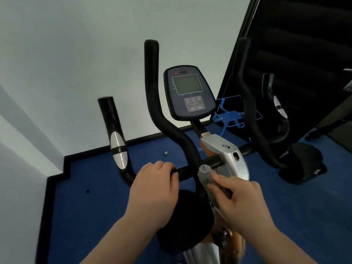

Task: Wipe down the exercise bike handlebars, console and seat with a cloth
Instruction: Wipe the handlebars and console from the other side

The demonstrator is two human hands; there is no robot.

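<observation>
At the far left stands the short black handle with an oval silver sensor pad [118, 150], rising from the left end of the exercise bike's black foam-covered handlebars [152, 88]. Just to its right the left hand [155, 185] lies over the horizontal crossbar, fingers curled together over the top of the bar and gripping it, apparently to steady the frame.

Right of that, where the tall curved bar meets the crossbar, sits the small rolled grey cloth [205, 174]. It touches the base of that curved bar, and the right hand [241, 201] pinches it between thumb and fingers, which are closed on the fabric.

Behind and above the junction, the dark oval console with a grey screen and button panel [189, 92] sits on its post, well apart from the cloth. The black padded seat [182, 218] shows below the hands, partly hidden by the left wrist.

The step in hand looks like the handlebar wipe, at its middle section. The next move probably calls for sliding the cloth along the bar with the fingers wrapped round it, then on to the right-hand bar [251, 111], with console and seat seemingly left to do.
</observation>
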